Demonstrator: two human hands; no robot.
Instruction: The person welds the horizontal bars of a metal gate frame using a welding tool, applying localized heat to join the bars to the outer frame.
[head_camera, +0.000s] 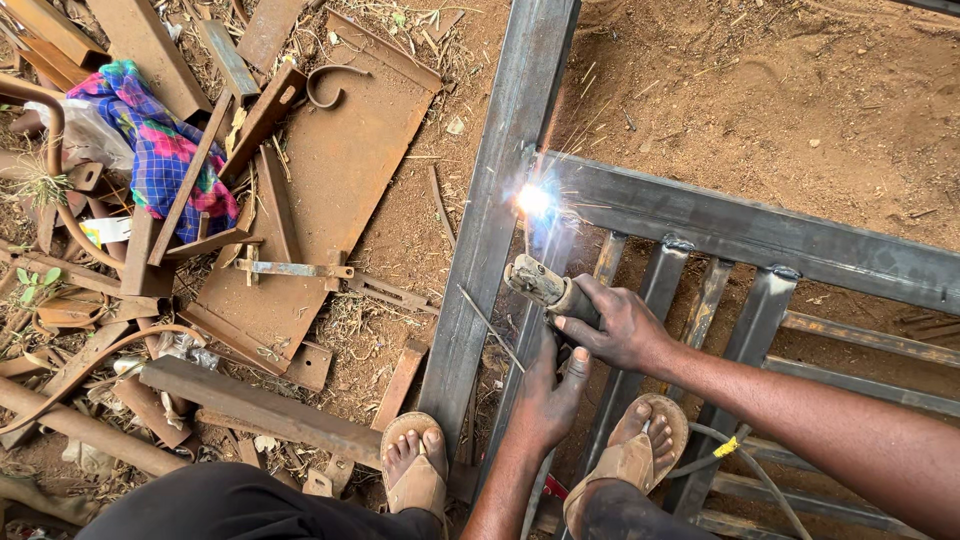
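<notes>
My right hand (618, 325) grips a welding electrode holder (540, 284) whose rod reaches up to a bright arc with sparks (534, 200). The arc sits at the joint where a long upright steel tube (500, 190) meets a crossbar (760, 232) of a metal gate frame lying on the ground. Just below, my left hand (547, 395) rests against the right hand and a frame bar, steadying it. My sandalled feet (415, 468) (632, 455) stand on and beside the frame.
Rusty scrap fills the left: a flat plate (340, 170), angle bars (262, 408), pipes (80, 428), and a colourful checked cloth (160, 140). A cable (748, 462) trails between the gate's bars. Bare reddish soil (800, 90) lies beyond the frame.
</notes>
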